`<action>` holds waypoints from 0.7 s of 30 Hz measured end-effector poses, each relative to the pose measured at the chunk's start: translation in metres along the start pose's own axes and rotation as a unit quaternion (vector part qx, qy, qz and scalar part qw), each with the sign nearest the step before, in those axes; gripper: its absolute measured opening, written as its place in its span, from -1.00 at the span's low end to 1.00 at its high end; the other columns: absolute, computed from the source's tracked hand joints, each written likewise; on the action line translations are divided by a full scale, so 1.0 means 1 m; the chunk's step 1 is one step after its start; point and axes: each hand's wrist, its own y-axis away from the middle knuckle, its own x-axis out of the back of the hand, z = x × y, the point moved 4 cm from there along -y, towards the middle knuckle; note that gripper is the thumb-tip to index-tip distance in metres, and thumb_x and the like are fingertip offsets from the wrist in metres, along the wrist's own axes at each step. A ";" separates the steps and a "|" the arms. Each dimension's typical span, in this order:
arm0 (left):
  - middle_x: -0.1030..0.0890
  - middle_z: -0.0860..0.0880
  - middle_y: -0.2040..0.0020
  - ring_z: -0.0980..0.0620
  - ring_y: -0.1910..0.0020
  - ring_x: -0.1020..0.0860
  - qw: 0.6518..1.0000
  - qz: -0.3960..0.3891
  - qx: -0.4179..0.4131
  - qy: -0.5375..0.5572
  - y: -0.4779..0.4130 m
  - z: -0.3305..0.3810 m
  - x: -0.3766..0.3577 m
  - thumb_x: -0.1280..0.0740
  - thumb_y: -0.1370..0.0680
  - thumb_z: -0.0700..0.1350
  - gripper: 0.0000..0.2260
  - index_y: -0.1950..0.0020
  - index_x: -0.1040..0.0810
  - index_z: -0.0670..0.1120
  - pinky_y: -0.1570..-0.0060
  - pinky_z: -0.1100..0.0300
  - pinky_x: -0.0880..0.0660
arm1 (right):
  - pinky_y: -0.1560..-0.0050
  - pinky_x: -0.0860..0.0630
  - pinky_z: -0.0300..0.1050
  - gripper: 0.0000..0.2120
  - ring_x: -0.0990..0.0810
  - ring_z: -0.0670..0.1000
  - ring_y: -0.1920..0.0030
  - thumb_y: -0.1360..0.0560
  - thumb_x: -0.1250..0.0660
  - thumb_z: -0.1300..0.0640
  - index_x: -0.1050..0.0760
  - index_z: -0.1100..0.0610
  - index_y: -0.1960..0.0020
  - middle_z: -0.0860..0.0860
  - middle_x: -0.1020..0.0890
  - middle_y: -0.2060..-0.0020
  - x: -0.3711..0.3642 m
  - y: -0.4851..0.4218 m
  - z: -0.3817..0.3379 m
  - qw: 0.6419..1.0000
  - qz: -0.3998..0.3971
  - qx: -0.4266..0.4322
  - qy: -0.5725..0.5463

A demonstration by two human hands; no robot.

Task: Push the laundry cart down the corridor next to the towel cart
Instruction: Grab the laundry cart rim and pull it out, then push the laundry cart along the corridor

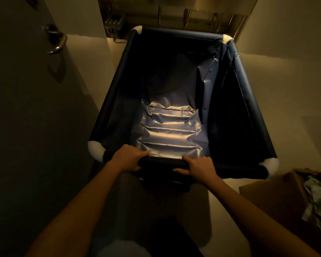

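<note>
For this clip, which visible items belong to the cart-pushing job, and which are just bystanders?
Job: dark blue fabric-lined laundry cart, left hand and right hand gripping its near rail.
Bystanders: grey door with metal lever handle, brown cardboard box, bottle crate.

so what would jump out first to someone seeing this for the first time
The big dark blue laundry cart fills the middle of the view, empty, with light gleaming off its wrinkled liner. At its near rim, the left hand and the right hand both grip the bar. A door handle shows at the upper left, and an open cardboard box sits at the lower right.
</note>
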 end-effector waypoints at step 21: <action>-0.62 0.05 0.45 0.02 0.51 -0.58 0.998 0.019 0.018 -0.063 -0.153 -0.150 0.028 -0.49 -0.12 0.12 -0.69 0.24 -0.55 0.04 0.55 0.25 -0.46 | 0.22 -0.26 -0.07 -0.37 -0.59 0.15 0.02 -0.46 -0.01 -0.40 -0.29 0.03 -0.31 0.11 -0.64 0.01 0.008 -0.197 0.068 0.999 -0.051 -0.001 -0.016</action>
